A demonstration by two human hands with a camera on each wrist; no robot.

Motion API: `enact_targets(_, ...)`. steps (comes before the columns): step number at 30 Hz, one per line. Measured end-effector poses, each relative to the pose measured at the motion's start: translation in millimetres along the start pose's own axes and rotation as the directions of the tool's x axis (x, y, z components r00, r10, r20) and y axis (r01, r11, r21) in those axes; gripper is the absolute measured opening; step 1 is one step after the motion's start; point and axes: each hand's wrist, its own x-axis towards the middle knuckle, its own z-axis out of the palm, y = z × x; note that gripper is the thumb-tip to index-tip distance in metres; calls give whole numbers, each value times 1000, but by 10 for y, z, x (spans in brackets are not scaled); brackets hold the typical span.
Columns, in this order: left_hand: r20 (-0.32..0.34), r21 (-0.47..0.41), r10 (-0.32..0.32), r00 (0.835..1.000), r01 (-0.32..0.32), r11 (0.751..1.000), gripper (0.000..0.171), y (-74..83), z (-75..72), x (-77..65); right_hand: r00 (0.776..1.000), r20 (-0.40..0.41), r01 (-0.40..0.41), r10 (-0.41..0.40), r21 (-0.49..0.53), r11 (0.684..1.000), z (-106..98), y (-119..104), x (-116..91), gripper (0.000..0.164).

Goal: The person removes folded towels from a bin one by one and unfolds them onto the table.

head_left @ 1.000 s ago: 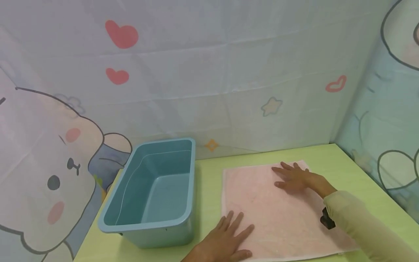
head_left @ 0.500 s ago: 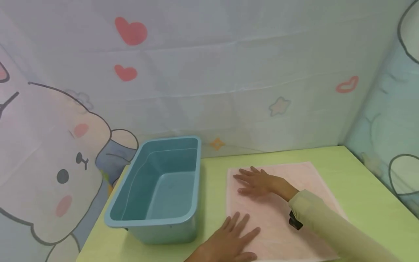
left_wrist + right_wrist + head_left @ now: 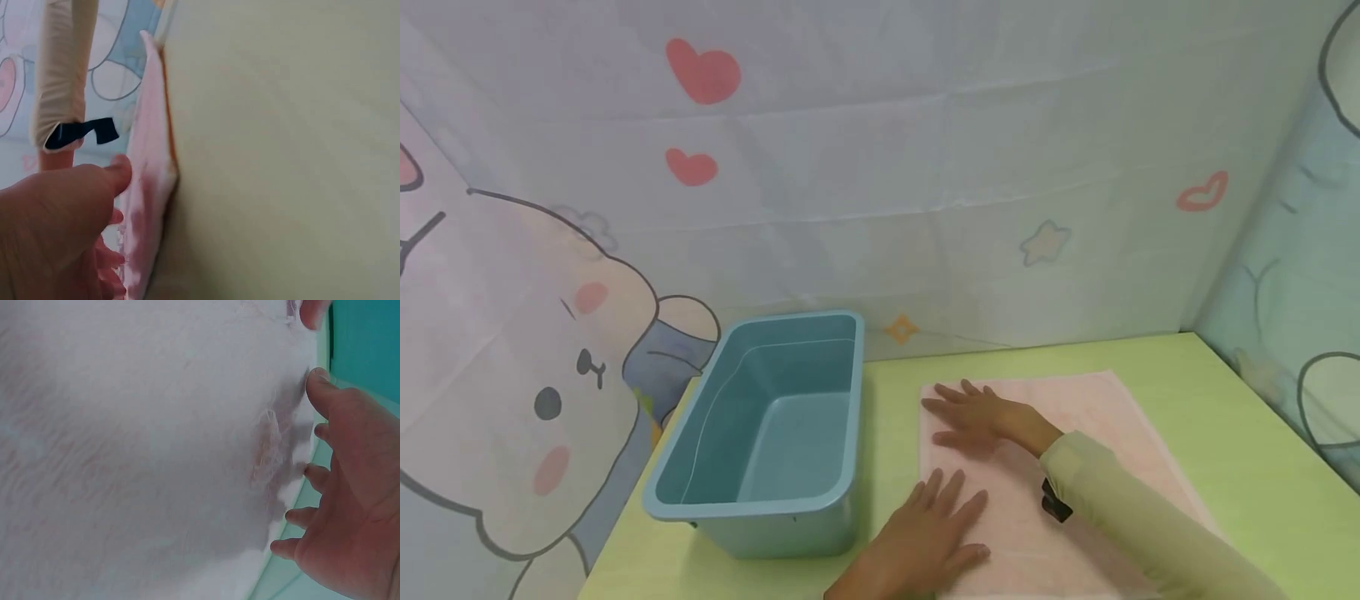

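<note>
A pink towel (image 3: 1075,467) with a pale edge lies spread flat on the table. My right hand (image 3: 973,417) is over its far left corner, fingers spread and straight. Nearer me, my left hand (image 3: 925,533) is at the towel's left side, fingers also spread, with the fingertips over the pink cloth. In the left wrist view, the left thumb and fingers (image 3: 119,175) point along the towel's edge (image 3: 150,156). Loose threads (image 3: 269,450) show on the cloth beside my right fingers in the right wrist view. Neither hand grips anything.
A deep blue-green plastic tub (image 3: 842,492) stands to the left of the towel, its inside bare. Beneath both is a light green tabletop (image 3: 1217,417). A printed cloth backdrop (image 3: 850,208) with hearts and a cartoon animal rises behind the table and at its sides.
My right hand has swept left across the towel, from its far right corner to its far left one. The left hand has stayed near the left side, shifting only slightly.
</note>
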Motion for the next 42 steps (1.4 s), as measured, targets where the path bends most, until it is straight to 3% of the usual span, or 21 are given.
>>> enact_targets(7,19,2,-121,993,121,993,69,32,-103,232,999,-11,-51,50,-9,999,-3,251,-254,72)
enact_targets(16,46,-41,-164,985,166,985,72,35,-64,576,991,-54,-121,124,49,991,48,533,-706,71)
enact_targets(27,44,-151,-230,972,234,960,75,-113,13,1113,969,-79,-228,233,67,971,158,803,-1029,70)
enact_targets(33,50,-174,-268,962,272,946,81,-195,50,1223,957,-80,-270,277,87,959,217,899,-1058,71)
enact_targets(42,103,-169,-325,940,338,926,96,-292,91,1239,941,-95,-316,326,104,943,265,1083,-1049,75)
